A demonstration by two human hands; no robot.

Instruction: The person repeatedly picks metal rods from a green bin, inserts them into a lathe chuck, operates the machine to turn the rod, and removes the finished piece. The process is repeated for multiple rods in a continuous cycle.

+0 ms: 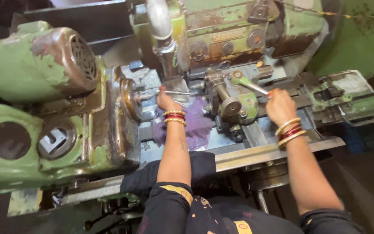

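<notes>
Thin bright steel rod (176,92), lying level between the rusty round chuck (130,99) of the worn green lathe and the dull grey tool post (221,93), out over the machine bed. Left hand (166,102) at the rod's chuck end, fingers curled up to it, grip seemingly pinching the rod, though the fingertips sit half hidden behind the hand. Gold and red bangles (174,117) stacked on that wrist, just above a crumpled purple cloth (193,121) spread over the grey steel bed (256,151) beneath. Right hand (280,106) well apart to the side, grip pressed together around the end of a slim silver lever with a green base (248,83), thumb and fingers closed over its tip. Matching gold and red bangles (288,131) on the right wrist. Behind the tool post, a rusted green gear housing (221,30) with round dials. At far left, a large chipped green motor cover with a brown vented end (44,60), and below it a green casing with two round openings (27,141). At the right edge, a green slotted slide block (347,95). Dark sleeves with yellow trim at the bottom.
</notes>
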